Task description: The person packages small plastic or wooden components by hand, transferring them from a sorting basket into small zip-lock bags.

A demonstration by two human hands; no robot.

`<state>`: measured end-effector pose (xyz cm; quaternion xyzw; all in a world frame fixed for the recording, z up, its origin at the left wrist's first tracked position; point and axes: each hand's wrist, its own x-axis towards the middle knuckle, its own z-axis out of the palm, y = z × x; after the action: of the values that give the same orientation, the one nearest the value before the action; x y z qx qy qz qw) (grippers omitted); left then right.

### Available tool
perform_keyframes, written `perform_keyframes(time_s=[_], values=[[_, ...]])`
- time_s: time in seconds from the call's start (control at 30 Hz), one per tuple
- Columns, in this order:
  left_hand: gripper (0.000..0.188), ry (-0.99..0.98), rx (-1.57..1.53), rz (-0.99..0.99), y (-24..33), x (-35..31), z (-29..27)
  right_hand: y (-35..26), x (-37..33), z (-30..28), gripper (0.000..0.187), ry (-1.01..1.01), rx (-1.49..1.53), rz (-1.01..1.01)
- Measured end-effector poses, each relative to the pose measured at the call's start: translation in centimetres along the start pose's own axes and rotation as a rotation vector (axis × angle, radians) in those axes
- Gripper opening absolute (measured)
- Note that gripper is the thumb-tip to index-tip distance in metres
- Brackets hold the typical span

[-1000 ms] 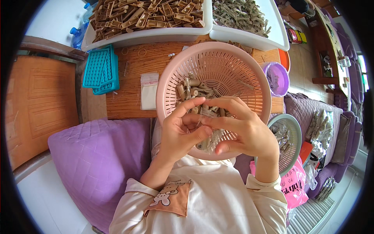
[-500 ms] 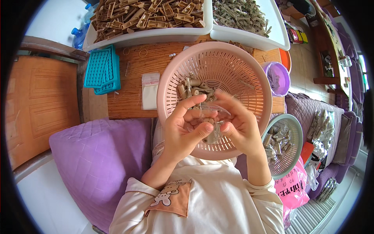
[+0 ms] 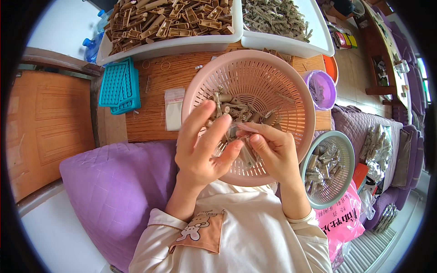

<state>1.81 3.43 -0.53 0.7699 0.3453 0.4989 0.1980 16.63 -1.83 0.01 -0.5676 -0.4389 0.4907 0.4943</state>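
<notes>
I see my left hand and right hand pinching together on a small clear plastic bag over the pink slotted plastic basket of brown clips. A teal tray lies on the wooden worktop; a grey basket sits right.

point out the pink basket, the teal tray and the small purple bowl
pink basket (image 3: 255, 75), head view, on its slotted far wall
teal tray (image 3: 119, 85), head view, on its gridded top
small purple bowl (image 3: 328, 86), head view, on its inner wall
</notes>
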Motion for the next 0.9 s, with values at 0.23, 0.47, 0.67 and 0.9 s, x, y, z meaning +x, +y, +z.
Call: perform_keyframes(time_s=[0.23, 0.47, 0.67, 0.9], values=[[0.019, -0.157, 0.105, 0.207, 0.8, 0.9, -0.2, -1.7, -0.2, 0.1, 0.023, -0.077, -0.53, -0.336], [0.012, -0.239, -0.114, 0.031, 0.2, 1.2, 0.5, -0.8, -0.5, 0.4, 0.017, -0.029, -0.644, -0.425], [0.006, 0.236, -0.347, -0.419, -4.4, 1.9, 0.0, -2.2, -0.7, 0.4, 0.016, 0.062, -0.541, -0.433], [0.009, 0.296, -0.397, -0.233, -3.6, 0.9, -0.7, -1.4, -1.0, -0.2, 0.016, 0.121, -0.274, -0.182]])
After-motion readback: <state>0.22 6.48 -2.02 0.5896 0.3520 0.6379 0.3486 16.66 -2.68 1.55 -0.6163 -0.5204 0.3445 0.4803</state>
